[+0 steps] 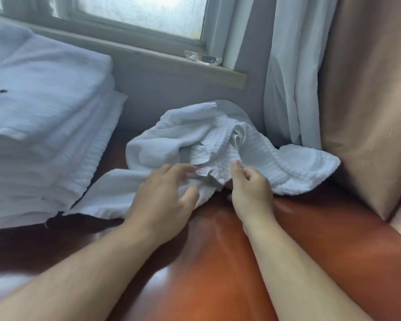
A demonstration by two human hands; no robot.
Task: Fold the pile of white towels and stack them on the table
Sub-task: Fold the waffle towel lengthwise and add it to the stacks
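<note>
A crumpled towel (218,147) lies on the worktop (218,262), just ahead of both hands. The right hand (250,191) pinches its near edge between thumb and curled fingers (237,165). The left hand (164,195) rests on the cloth, fingers spread and gripping nothing. Best to trace that edge out to two corners, lift and shake it flat, then fold. The stack (44,135) waits left of the fingers.

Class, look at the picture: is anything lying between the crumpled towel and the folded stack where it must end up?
Nothing visible does. The crumpled towel reaches right up to the stack on the left.
</note>
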